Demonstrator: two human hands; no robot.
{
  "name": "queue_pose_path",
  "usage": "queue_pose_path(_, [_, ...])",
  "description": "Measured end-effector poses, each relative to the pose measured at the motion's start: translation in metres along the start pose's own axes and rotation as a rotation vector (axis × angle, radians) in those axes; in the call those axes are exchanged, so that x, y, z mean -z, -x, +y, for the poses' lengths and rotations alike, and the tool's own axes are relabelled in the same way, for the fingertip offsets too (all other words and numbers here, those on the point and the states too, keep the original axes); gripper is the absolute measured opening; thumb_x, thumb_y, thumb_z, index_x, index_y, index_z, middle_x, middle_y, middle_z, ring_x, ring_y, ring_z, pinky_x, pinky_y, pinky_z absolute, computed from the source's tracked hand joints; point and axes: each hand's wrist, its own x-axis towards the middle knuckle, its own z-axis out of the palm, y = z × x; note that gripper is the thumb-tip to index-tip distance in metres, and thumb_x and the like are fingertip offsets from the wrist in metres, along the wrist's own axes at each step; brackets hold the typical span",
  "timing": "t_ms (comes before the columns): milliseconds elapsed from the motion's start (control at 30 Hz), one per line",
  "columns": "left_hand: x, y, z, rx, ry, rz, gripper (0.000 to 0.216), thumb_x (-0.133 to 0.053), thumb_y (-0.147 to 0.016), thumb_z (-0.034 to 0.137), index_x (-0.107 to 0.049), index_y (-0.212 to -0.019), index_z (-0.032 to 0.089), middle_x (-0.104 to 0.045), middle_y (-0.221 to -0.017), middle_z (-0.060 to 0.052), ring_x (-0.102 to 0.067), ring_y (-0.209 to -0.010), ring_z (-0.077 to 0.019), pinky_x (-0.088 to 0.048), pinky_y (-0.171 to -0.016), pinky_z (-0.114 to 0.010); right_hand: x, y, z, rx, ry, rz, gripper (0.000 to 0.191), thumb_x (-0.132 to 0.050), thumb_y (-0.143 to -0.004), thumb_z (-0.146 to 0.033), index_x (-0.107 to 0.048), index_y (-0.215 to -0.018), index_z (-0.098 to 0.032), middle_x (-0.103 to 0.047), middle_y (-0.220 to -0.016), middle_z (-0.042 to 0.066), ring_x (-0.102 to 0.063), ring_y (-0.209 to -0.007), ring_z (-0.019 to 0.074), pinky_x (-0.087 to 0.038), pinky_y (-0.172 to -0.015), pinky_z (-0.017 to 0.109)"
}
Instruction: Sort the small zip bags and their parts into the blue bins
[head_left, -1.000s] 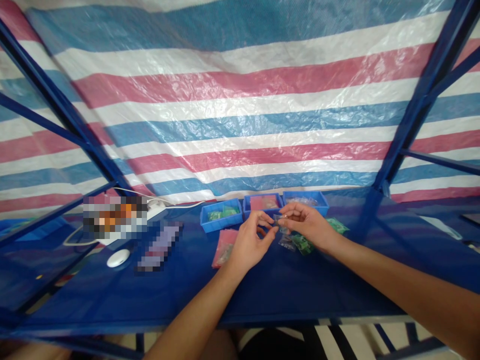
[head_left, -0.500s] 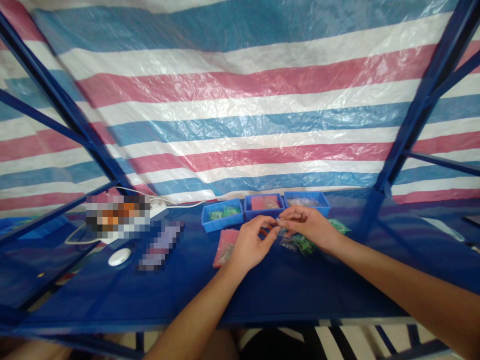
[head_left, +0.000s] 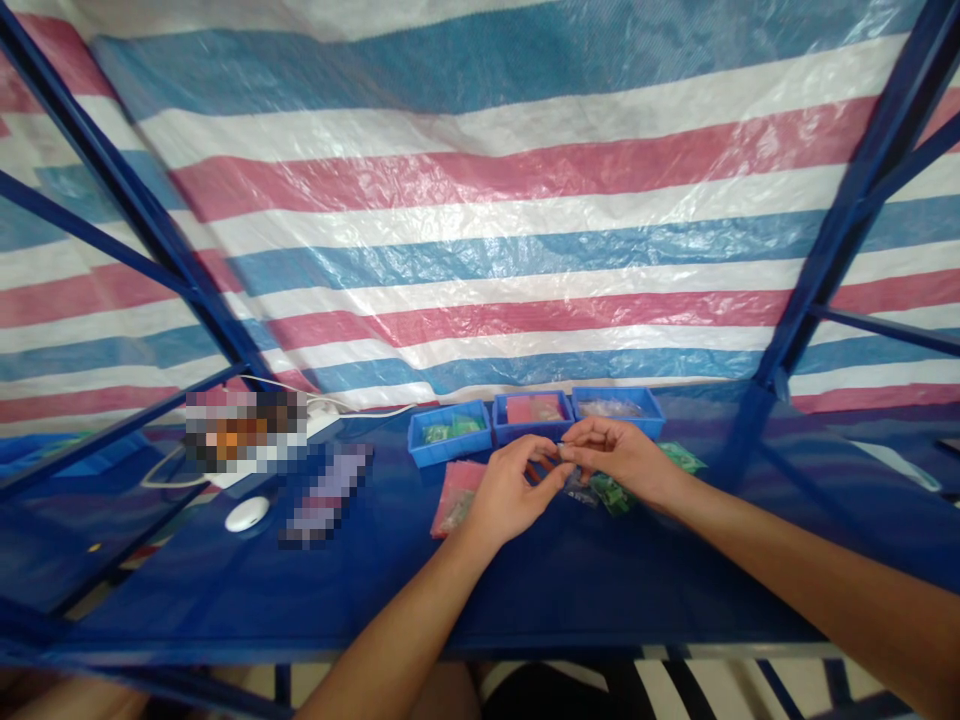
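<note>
My left hand and my right hand meet above the table, both with fingers bent in a pinch. Between and just below the fingertips shows a small clear plastic bag with pale print; its upper part is hidden by the fingers. Under my right hand lie green packets, partly covered by it. Beside my left wrist is a pink packet with something greyish inside.
Three blue bins stand in a row behind the hands: one with green packets, one with pink packets, one with clear bags. A white oval object and a power strip with cables lie left on the blue table.
The hands stay together, their fingers shifted slightly around the clear bag, less of which shows now. The whole view has moved a little.
</note>
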Motion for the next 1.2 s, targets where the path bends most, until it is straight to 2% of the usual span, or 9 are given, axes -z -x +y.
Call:
queue_pose_path(300, [0.0, 0.0, -0.001, 0.02, -0.03, 0.005, 0.016, -0.067, -0.096, 0.036, -0.065, -0.098, 0.02, -0.074, -0.094, -0.001, -0.068, -0.077, -0.0147, -0.053, -0.07, -0.026, 0.003, -0.002, 0.005, -0.003, 0.027, -0.021, 0.038, -0.085, -0.08, -0.048, -0.07, -0.101, -0.021, -0.074, -0.089, 0.002, -0.063, -0.064, 0.0133, -0.054, -0.062, 0.029])
queue_pose_path(633, [0.001, -0.001, -0.001, -0.036, -0.05, -0.017, 0.013, -0.064, -0.097, 0.032, -0.069, -0.098, 0.021, -0.074, -0.098, -0.003, -0.069, -0.085, -0.0172, -0.054, -0.076, -0.028, 0.001, -0.001, 0.007, -0.01, 0.032, -0.022, 0.039, -0.082, -0.082, -0.05, -0.07, -0.104, -0.022, -0.074, -0.092, 0.002, -0.063, -0.065, 0.0136, -0.055, -0.062, 0.029])
queue_pose_path(767, [0.005, 0.001, 0.001, -0.083, -0.042, -0.027, 0.015, -0.062, -0.099, 0.032, -0.071, -0.098, 0.02, -0.073, -0.103, -0.005, -0.068, -0.09, -0.018, -0.054, -0.079, -0.028, 0.002, -0.001, 0.011, -0.022, 0.002, -0.022, 0.04, -0.085, -0.079, -0.047, -0.069, -0.106, -0.022, -0.074, -0.094, 0.004, -0.067, -0.073, 0.0176, -0.056, -0.056, 0.028])
queue_pose_path(867, [0.007, 0.002, 0.002, -0.09, -0.07, -0.034, 0.019, -0.064, -0.098, 0.037, -0.072, -0.101, 0.02, -0.071, -0.103, -0.006, -0.067, -0.089, -0.0179, -0.054, -0.077, -0.028, 0.001, -0.001, 0.01, -0.031, -0.017, -0.001, 0.041, -0.088, -0.076, -0.044, -0.07, -0.105, -0.022, -0.074, -0.092, 0.004, -0.068, -0.073, 0.0181, -0.056, -0.053, 0.028])
queue_pose_path(967, [0.007, 0.003, 0.003, -0.057, -0.108, -0.051, 0.028, -0.068, -0.095, 0.047, -0.074, -0.105, 0.021, -0.072, -0.097, -0.006, -0.066, -0.083, -0.018, -0.053, -0.072, -0.028, -0.001, 0.002, 0.007, -0.037, -0.016, 0.021, 0.039, -0.089, -0.075, -0.044, -0.07, -0.101, -0.022, -0.074, -0.089, 0.002, -0.067, -0.068, 0.0159, -0.058, -0.058, 0.029])
queue_pose_path(1067, [0.005, 0.003, 0.002, -0.034, -0.129, -0.064, 0.032, -0.071, -0.092, 0.051, -0.076, -0.101, 0.021, -0.074, -0.091, -0.005, -0.067, -0.079, -0.0186, -0.051, -0.07, -0.028, -0.002, 0.004, 0.002, -0.043, -0.008, 0.011, 0.035, -0.086, -0.079, -0.046, -0.072, -0.099, -0.021, -0.075, -0.091, 0.004, -0.071, -0.077, 0.0187, -0.061, -0.066, 0.031])
queue_pose_path(1200, [0.005, 0.0, -0.002, -0.001, -0.082, -0.04, 0.023, -0.061, -0.099, 0.038, -0.077, -0.104, 0.021, -0.078, -0.097, -0.004, -0.07, -0.079, -0.0177, -0.05, -0.069, -0.027, 0.0, 0.003, -0.002, -0.018, -0.037, 0.027, 0.035, -0.077, -0.087, -0.052, -0.072, -0.102, -0.021, -0.076, -0.1, 0.008, -0.073, -0.092, 0.0246, -0.062, -0.068, 0.033])
